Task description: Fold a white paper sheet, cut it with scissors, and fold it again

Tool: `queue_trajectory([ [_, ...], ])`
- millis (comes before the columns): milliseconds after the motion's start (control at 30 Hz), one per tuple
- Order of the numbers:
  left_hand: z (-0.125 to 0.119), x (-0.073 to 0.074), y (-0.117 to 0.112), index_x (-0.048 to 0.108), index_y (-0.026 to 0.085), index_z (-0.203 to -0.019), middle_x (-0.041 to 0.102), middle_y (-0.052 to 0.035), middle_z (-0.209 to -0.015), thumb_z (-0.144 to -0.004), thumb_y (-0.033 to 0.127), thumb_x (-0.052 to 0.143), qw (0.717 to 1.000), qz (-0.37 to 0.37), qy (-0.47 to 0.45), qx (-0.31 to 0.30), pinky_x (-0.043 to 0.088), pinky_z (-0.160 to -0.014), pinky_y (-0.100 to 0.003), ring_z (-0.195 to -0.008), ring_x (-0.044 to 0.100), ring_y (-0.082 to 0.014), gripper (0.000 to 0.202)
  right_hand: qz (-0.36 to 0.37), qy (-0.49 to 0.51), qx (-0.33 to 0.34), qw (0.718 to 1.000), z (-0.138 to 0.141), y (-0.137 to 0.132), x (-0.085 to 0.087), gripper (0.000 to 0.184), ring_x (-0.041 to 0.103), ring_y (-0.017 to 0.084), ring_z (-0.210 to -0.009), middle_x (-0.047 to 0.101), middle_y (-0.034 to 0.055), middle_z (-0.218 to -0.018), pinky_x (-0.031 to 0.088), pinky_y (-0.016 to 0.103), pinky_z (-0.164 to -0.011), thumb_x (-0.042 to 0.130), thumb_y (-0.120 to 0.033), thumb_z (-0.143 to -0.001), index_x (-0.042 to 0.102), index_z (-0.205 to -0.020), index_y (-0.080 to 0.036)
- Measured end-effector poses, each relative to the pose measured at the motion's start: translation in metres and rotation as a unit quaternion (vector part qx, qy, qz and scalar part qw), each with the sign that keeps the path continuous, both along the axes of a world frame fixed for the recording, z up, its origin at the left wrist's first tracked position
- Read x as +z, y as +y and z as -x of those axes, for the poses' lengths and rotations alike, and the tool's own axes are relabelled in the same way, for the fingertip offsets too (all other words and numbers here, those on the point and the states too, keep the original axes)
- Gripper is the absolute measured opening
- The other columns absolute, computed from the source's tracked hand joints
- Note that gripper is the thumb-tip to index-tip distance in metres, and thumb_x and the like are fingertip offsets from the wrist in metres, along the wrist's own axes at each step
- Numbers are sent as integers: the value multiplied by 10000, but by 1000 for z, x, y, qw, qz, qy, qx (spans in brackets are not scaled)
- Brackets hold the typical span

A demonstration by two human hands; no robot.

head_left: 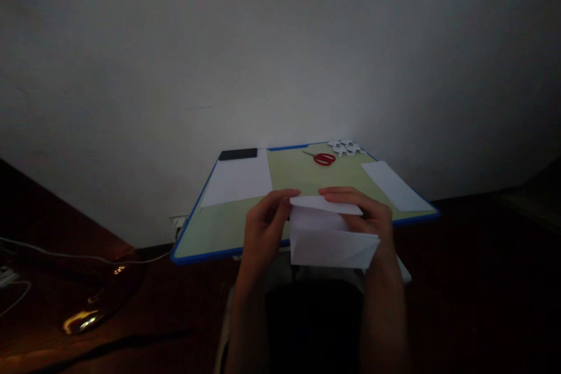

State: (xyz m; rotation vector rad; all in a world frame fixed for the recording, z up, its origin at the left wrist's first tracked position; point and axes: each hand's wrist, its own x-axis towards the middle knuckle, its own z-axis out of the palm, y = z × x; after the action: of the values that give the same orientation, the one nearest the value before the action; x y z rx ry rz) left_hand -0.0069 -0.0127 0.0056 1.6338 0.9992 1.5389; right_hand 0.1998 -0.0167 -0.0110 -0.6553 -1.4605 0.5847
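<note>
Both hands hold a folded sheet of white paper (328, 250) in the air above the near edge of the table. My left hand (268, 219) pinches its upper left corner between thumb and fingers. On the other side, my right hand (366, 207) grips the upper right part, its fingers over the top flap and its thumb partly hidden behind the paper. The paper has a narrow flap at the top, a wider one at the bottom, and a diagonal crease near its lower right corner.
The pale green table (298, 174) has a blue rim and stands against a wall. On it are red-handled scissors (323, 158), several small folded white paper pieces (346, 148), a white sheet (241, 181), a dark flat rectangular object (238, 154) and a folded white paper strip (394, 186).
</note>
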Motion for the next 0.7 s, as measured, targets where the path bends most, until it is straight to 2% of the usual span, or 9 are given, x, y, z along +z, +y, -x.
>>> queue_trajectory([
  [100,1,-1,1,840,247,-1041,832,-39,-1003,-941,267,676,1000,-9,16,-15,547,-752,-266,-873,724,-178,193,21,16,-30,999,3,-2,1,245,743,233,-1121,829,-3,-1144,576,394,-975,684,-185,-943,840,-1039,-347],
  [167,2,-2,3,847,244,-1011,832,-37,-958,-923,266,686,1000,-7,18,-7,537,-720,-266,-830,716,-176,184,58,21,-42,997,4,-3,0,212,754,222,-1082,833,-6,-1133,582,374,-944,675,-227,-979,826,-1071,-345],
  [333,2,-6,8,838,233,-968,809,-25,-864,-904,294,701,999,16,-5,34,479,-641,-252,-743,671,-164,163,117,24,-16,993,2,-1,-5,216,767,228,-1031,832,22,-1164,602,360,-903,686,-332,-1001,786,-1192,-310],
  [433,1,-5,9,802,221,-985,807,-38,-919,-922,327,675,996,49,-69,-21,521,-710,-273,-835,711,-190,177,109,-12,-19,994,-1,1,-7,280,762,231,-1075,819,26,-1215,591,376,-959,646,-314,-1025,753,-1283,-309],
  [533,1,-1,7,787,191,-909,814,-93,-985,-965,431,547,984,71,-116,-113,563,-824,-347,-964,749,-255,345,54,-73,14,996,-3,1,-4,372,728,229,-1201,806,17,-1257,535,409,-1085,581,-191,-1026,722,-1346,-320],
  [633,2,3,3,783,192,-892,809,-106,-1000,-1027,556,435,983,96,-71,-142,563,-930,-408,-1012,746,-281,521,5,-101,29,994,-2,-2,1,413,746,207,-1126,815,2,-1185,563,387,-1022,550,-106,-1011,751,-1289,-336],
  [700,4,3,0,782,202,-956,801,-95,-1048,-1021,567,520,981,107,0,-159,551,-965,-398,-1041,730,-275,454,-12,-104,23,994,1,-3,4,386,758,188,-1058,820,-8,-1121,581,353,-956,581,-93,-1010,775,-1231,-343],
])
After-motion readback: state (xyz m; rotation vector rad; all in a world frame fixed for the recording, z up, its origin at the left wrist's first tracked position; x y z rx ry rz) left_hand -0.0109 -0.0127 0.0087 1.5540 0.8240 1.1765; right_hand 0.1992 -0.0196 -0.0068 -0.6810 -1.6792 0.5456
